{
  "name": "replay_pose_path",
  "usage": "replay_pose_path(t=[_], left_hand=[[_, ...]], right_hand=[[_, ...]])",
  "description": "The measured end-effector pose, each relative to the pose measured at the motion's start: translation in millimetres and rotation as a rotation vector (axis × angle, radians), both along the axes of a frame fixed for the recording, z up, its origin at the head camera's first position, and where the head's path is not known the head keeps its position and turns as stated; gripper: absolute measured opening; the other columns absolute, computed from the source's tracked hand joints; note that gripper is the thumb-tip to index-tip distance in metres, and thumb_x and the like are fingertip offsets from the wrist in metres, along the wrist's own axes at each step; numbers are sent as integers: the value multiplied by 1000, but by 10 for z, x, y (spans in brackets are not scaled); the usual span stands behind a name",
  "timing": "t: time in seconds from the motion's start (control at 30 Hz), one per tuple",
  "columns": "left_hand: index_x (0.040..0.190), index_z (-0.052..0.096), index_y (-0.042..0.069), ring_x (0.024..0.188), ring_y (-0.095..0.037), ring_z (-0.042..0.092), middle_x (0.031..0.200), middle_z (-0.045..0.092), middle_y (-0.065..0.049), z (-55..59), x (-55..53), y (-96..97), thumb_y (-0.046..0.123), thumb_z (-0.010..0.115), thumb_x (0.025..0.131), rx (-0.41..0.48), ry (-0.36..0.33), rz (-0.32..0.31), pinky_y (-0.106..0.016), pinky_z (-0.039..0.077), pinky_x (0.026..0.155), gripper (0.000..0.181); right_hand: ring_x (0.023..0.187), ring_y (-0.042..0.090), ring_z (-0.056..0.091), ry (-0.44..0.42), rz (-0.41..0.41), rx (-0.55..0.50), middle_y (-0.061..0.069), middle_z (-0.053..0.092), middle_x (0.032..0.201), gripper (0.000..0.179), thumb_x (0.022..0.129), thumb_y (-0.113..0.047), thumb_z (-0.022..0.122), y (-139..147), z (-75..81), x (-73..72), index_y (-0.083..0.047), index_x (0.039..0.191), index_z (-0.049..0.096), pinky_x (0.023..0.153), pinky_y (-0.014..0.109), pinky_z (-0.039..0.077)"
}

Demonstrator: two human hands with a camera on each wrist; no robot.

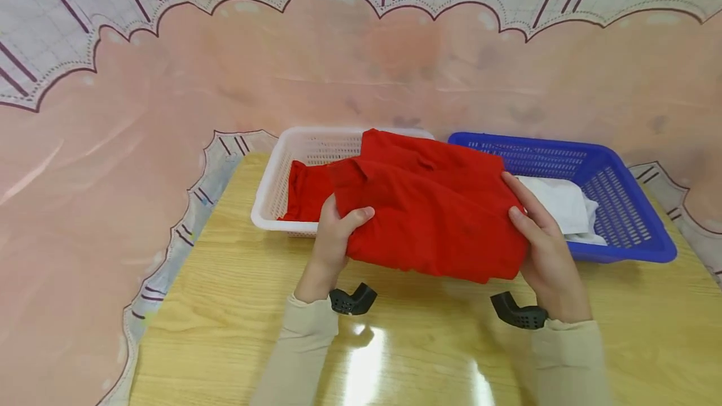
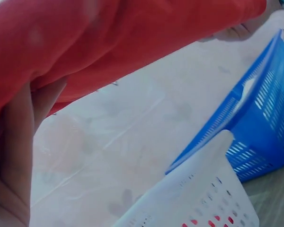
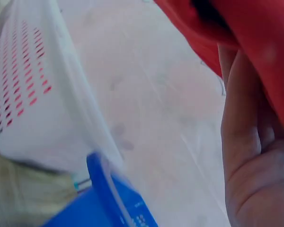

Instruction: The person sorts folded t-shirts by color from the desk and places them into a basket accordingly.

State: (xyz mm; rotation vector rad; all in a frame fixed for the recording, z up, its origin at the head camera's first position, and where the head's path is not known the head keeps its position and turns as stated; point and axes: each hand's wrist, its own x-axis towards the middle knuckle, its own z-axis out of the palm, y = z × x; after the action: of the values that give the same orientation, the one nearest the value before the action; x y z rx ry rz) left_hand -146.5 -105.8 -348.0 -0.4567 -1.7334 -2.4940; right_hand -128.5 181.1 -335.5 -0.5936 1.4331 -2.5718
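A folded red cloth [image 1: 434, 218], possibly a garment, is held up above the table between both hands. My left hand [image 1: 331, 240] grips its left edge, thumb on top and fingers beneath. At the opposite edge, my right hand [image 1: 544, 249] pinches the fabric between thumb and fingers. In the left wrist view the cloth [image 2: 118, 38] spans the top, with fingers under it. Behind and partly covered by it stands a white basket [image 1: 271, 224] with more red cloth [image 1: 309, 192] inside. The right hand is nearest a blue basket [image 1: 626, 249] holding folded white cloth [image 1: 555, 205].
Both baskets stand side by side at the back of the wooden table [image 1: 225, 306]. Close behind them hangs a pink patterned sheet [image 1: 338, 61]. A black wrist mount [image 1: 352, 299] sits at the left wrist and another mount [image 1: 519, 313] at the right.
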Motion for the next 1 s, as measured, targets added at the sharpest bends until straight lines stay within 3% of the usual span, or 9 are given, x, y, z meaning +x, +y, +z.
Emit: replay_pose_path(t=[0.23,0.47,0.6,0.67,0.8,1.0], left_hand=[[115,43,6,99,-26,51,110,50,-11,-4,-28,-61,13,56,78,135,-59,101,-37,46,80,40],[120,39,9,106,-26,47,117,46,-10,-40,-119,-176,16,56,79,233,-131,202,-38,44,84,45],[123,39,12,108,-26,46,120,45,-9,-74,-163,-265,20,60,80,262,-161,265,-37,44,85,48],[124,39,12,107,-26,47,120,45,-9,-100,-198,-324,20,60,81,271,-156,294,-37,44,84,48],[125,40,11,109,-26,45,123,44,-10,-167,-270,-420,18,60,82,276,-133,330,-36,44,86,48],[128,40,13,112,-27,44,126,43,-9,-242,-315,-494,18,61,83,227,-131,330,-36,43,88,49]], right_hand=[[108,21,49,9,17,-24,10,39,131,44,97,-7,30,-186,16,-86,-8,141,25,82,31,47],[116,27,40,97,142,-212,15,19,142,56,92,-2,37,-536,18,-277,-11,143,17,89,37,43],[116,28,38,115,174,-270,15,21,140,63,89,2,43,-704,-20,-370,-13,143,15,88,39,43],[118,29,37,106,183,-235,14,21,140,64,88,5,41,-792,-34,-401,-16,144,16,89,40,42],[121,31,33,70,160,-60,13,18,142,65,89,10,36,-938,-33,-441,-23,143,20,91,39,40],[122,31,31,40,24,176,5,23,141,64,89,12,37,-1041,-48,-487,-26,140,30,88,35,44]])
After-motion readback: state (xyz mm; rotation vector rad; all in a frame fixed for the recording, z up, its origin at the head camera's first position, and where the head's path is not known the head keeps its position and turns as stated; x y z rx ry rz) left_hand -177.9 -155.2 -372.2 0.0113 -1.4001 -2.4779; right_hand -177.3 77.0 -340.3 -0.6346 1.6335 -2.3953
